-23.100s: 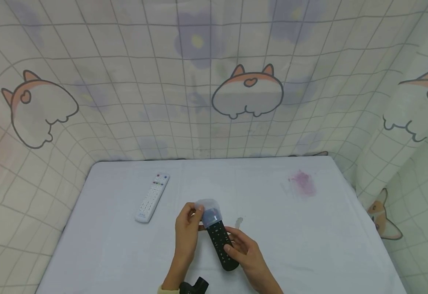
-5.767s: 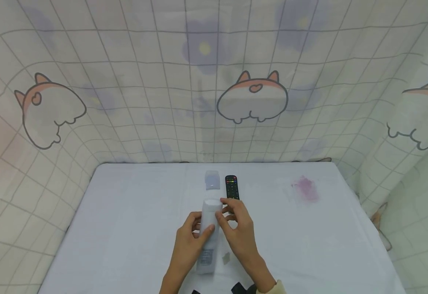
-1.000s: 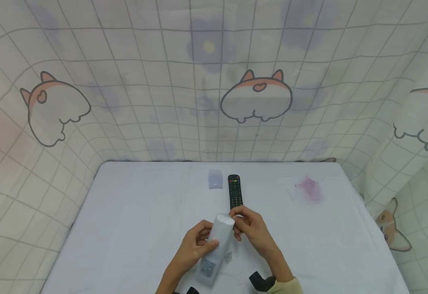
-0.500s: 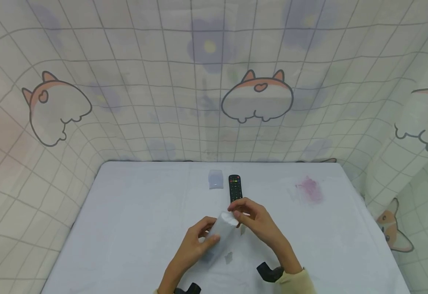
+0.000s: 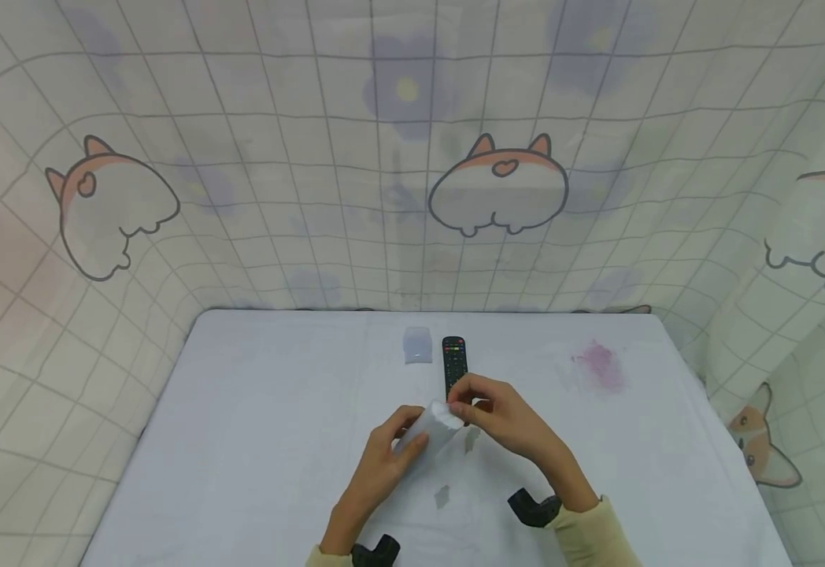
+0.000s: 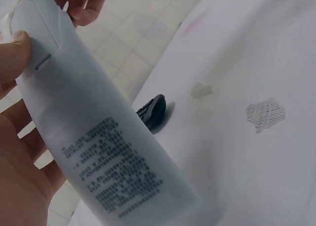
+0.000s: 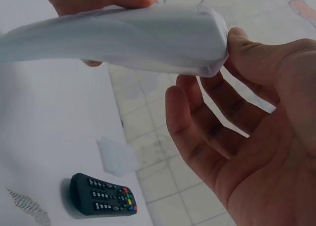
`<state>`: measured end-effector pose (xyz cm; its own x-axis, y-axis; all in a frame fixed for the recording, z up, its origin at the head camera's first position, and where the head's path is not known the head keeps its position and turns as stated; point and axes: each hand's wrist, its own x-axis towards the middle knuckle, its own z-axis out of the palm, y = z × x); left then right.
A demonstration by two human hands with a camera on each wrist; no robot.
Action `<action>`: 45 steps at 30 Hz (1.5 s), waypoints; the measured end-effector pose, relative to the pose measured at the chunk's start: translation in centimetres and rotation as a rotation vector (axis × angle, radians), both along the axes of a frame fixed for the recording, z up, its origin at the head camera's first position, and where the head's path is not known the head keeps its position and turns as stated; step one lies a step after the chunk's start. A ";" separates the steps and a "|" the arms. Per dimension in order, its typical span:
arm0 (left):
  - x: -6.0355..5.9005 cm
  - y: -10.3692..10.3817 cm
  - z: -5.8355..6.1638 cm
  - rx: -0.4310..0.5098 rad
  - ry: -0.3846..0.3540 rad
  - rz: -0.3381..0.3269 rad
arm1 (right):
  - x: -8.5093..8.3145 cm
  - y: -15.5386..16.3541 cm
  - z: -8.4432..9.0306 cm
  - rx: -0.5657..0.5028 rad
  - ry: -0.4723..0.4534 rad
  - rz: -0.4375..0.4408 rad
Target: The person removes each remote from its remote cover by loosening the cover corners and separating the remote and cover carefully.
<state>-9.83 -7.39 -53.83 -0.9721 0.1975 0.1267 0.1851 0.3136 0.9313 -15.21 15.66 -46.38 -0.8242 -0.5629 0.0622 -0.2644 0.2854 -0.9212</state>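
Note:
A white remote control [image 6: 84, 97] in a translucent plastic sleeve [image 7: 148, 40] is raised off the table at a tilt; small printed text shows on its back in the left wrist view. My left hand [image 5: 384, 457] grips it around the middle, thumb on one side and fingers on the other. At its upper end my right hand [image 5: 503, 413] pinches the sleeve's folded end between thumb and fingertips. Beyond the hands lies a black remote control [image 5: 455, 362] with its buttons up, partly covered by my right hand in the head view. Beside it is a small translucent plastic piece [image 5: 418, 345].
The white-covered table [image 5: 278, 378] has a pink stain [image 5: 600, 364] at right and small grey patches [image 5: 442, 497] near the hands. A gridded, corgi-printed curtain [image 5: 299, 197] surrounds its back and sides. Black wrist devices [image 5: 534, 510] sit on both wrists.
Over the last second both hands lift the white remote and tilt its upper end right and toward the camera. Since much earlier, the black remote and plastic piece have come to lie at the back.

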 end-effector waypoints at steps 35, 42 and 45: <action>-1.8 0.9 -1.4 0.205 -0.017 0.015 | -0.2 -3.4 -1.4 -0.151 -0.025 -0.112; -1.7 1.0 -1.3 0.246 -0.003 -0.001 | 0.0 -3.9 -1.4 -0.129 0.006 -0.158; -1.6 0.9 -1.4 0.252 0.016 -0.012 | 0.0 -4.1 -1.4 -0.118 -0.002 -0.173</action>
